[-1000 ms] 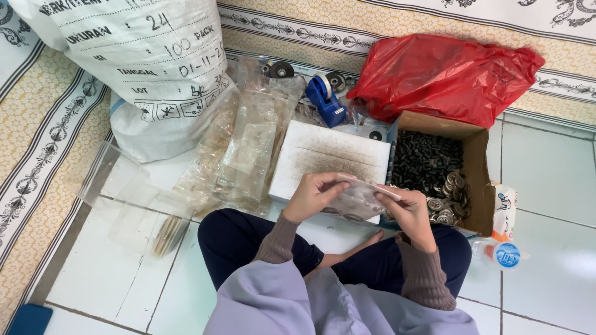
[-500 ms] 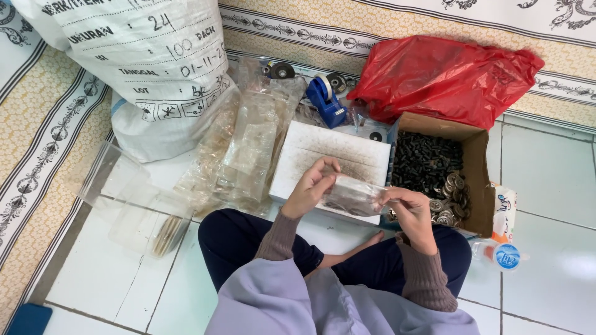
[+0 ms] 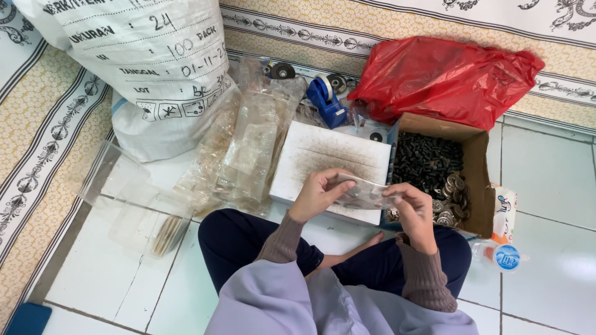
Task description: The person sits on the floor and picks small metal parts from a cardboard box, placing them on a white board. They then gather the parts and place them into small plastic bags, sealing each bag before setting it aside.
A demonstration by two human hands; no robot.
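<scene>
A: What lies around the white box [image 3: 332,162]?
B: A cardboard box [image 3: 475,167] of dark and silvery parts sits just beside it, a red bag [image 3: 447,77] and blue tape dispenser [image 3: 324,99] behind, clear bags [image 3: 248,149] and a white sack [image 3: 143,62] on its other side.
A: And the small clear bag [image 3: 366,193]?
B: Over the white box's near edge, pinched between left hand [image 3: 316,195] and right hand [image 3: 415,214], both closed on it.
A: The floor?
B: Pale tiles [image 3: 546,174], patterned mat [image 3: 37,155] alongside.

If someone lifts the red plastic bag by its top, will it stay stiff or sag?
The red plastic bag would probably sag: its thin skin is wrinkled and slumped against the cardboard box. It bulges, so it may be fairly heavy. Its contents are hidden.
</scene>
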